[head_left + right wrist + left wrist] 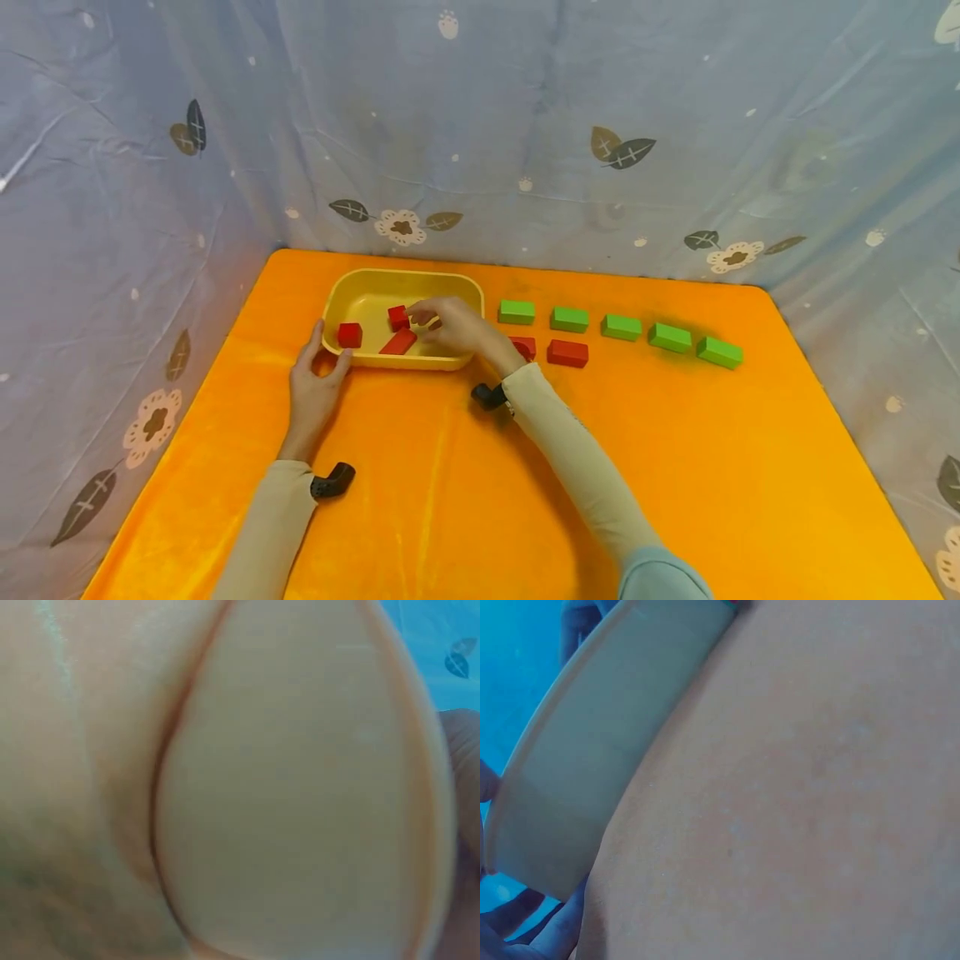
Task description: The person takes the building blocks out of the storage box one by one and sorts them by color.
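A yellow plastic tub point(467, 363) stands at the back left of the orange-covered table. My left hand point(311, 396) grips its near left corner, thumb on the front rim and fingers on the left side. In the left wrist view the tub's outer wall point(600, 765) lies between thumb and fingers. Over the tub's right part, my right hand point(453, 325) reaches in with bent fingers. Its fingertips touch or nearly touch a small red block point(398, 317). Close by lie a longer red block point(400, 342) and another red block point(349, 335). The tub wall point(292, 787) fills the right wrist view.
Several green blocks point(569, 319) form a spaced row right of the tub. In front of them are two red blocks point(567, 353), one partly hidden by my right wrist. A patterned grey-blue curtain point(525, 125) surrounds the table's back and sides.
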Motion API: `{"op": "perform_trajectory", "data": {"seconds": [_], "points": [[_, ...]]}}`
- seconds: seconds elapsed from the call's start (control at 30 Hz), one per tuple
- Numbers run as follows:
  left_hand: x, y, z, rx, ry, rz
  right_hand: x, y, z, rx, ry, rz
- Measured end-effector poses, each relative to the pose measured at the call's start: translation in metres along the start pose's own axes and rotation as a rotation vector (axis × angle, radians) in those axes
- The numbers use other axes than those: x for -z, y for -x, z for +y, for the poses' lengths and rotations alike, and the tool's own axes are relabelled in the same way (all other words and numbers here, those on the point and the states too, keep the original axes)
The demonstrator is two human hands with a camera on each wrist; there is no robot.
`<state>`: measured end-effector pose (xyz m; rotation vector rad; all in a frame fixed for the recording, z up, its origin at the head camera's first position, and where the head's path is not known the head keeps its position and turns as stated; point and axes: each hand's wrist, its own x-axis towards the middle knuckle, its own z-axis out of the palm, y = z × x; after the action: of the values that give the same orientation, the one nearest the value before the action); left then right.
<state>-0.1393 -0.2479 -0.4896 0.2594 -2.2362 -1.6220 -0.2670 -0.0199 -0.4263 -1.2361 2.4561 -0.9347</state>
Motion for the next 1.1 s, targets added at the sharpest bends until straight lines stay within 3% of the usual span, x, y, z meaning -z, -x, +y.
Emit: {"op": "perform_trajectory", "data": {"seconds": [0.17, 0.43, 0.53, 0.63, 0.8, 1.1], "points": [[0.0, -0.001, 0.0, 0.001, -0.01, 0.002, -0.008, -0.006, -0.001, -0.009, 0.036, -0.034], [0.002, 0.0, 0.002, 0.0, 0.006, -0.001, -0.016, -0.021, -0.003, -0.001, -0.022, -0.101], [0.002, 0.005, 0.02, 0.017, 0.005, -0.01, -0.021, -0.025, -0.002, -0.004, 0.04, -0.126], [0.001, 0.007, 0.023, 0.035, 0.008, -0.02, -0.025, -0.026, -0.002, -0.031, 0.11, -0.146], [-0.001, 0.001, 0.002, 0.008, 0.002, -0.011, -0.026, -0.025, -0.003, -0.062, 0.156, -0.154], [0.0, 0.001, -0.003, -0.003, -0.002, 0.001, -0.023, -0.02, -0.001, -0.036, 0.171, -0.13]]}}
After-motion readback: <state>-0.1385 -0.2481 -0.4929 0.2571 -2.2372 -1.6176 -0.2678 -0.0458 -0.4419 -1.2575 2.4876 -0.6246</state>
